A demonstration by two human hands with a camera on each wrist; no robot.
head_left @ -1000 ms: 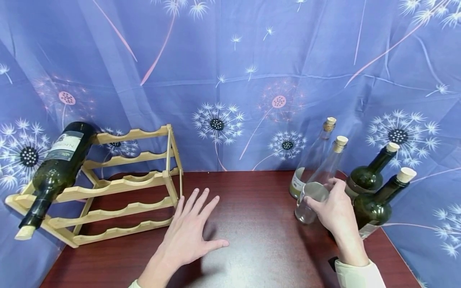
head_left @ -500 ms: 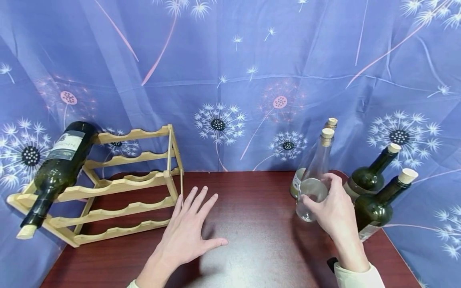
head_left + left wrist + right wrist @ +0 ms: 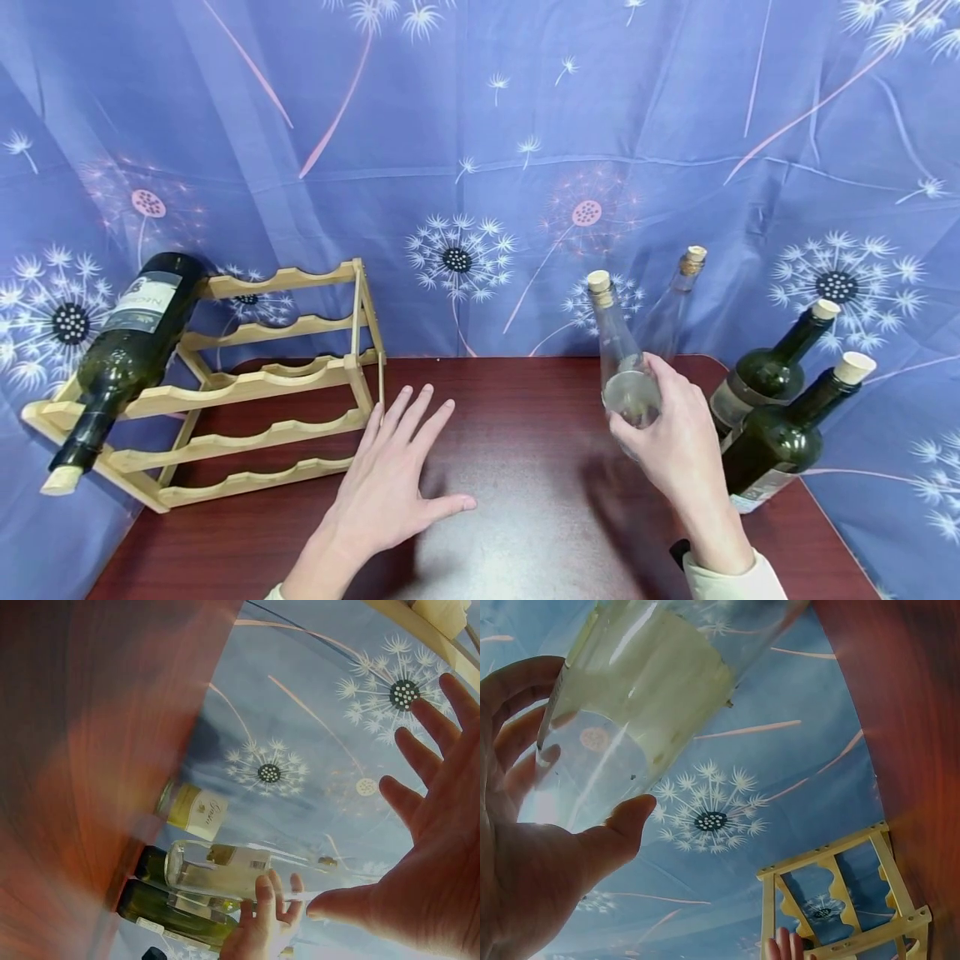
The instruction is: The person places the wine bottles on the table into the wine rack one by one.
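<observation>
A clear glass bottle [image 3: 617, 342] with a cork is in my right hand [image 3: 675, 425], thumb and fingers curled round its body. The bottle leans to the left, and in the left wrist view the clear bottle [image 3: 217, 870] shows off the table. Its pale label [image 3: 649, 675] fills much of the right wrist view. My left hand [image 3: 393, 487] is spread above the table near the rack's right end, fingers straight and holding nothing. A wooden wine rack [image 3: 277, 433] stands at the left, with a dark green wine bottle [image 3: 127, 342] lying tilted across its top tier, cork toward me.
Behind my right hand stands another corked clear bottle [image 3: 667, 312]. Two corked dark green bottles, a rear one [image 3: 768, 367] and a front one [image 3: 780, 442], stand right of it near the table's [image 3: 517, 450] right edge. A blue dandelion-print cloth [image 3: 465, 125] hangs behind.
My right hand has moved the clear bottle left, away from the other bottles, lifting it and tipping its neck leftward. The left hand has stayed nearly still.
</observation>
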